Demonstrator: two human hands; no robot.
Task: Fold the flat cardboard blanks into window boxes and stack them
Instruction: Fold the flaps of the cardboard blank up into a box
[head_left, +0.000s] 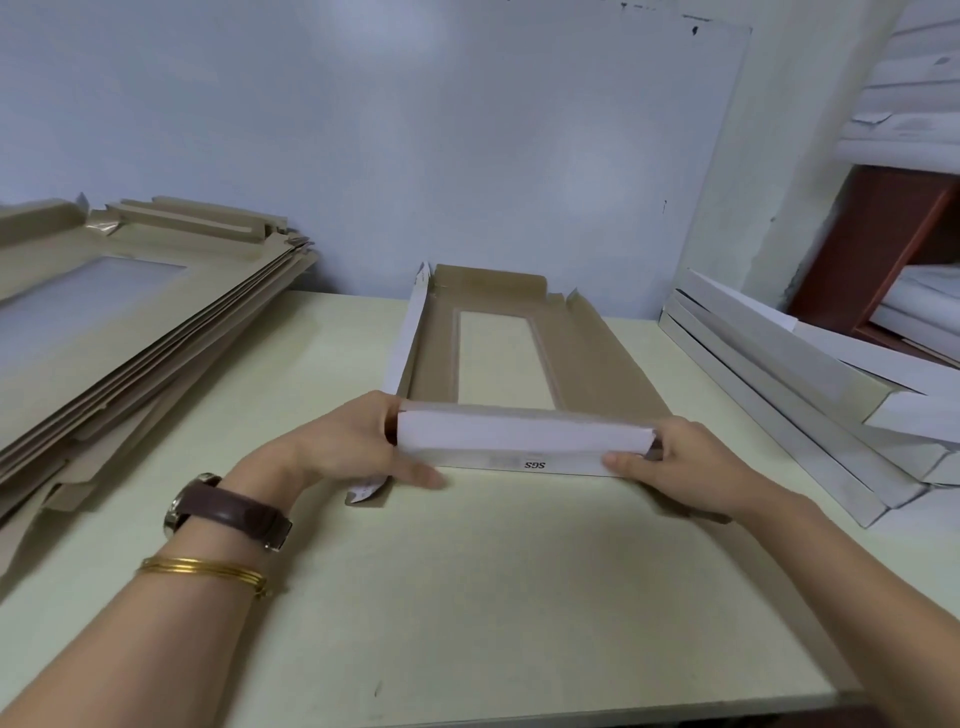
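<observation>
Now my left hand (358, 447) and right hand (670, 462) pinch the blank (587, 364)'s near flap (519, 434) ends; light, stiff, crease-prone card.

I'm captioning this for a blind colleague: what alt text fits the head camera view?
The left hand and right hand grip the raised near flap of a windowed cardboard blank lying brown side up on a pale table. A stack of flat blanks lies at left; folded white boxes are piled at right.
</observation>
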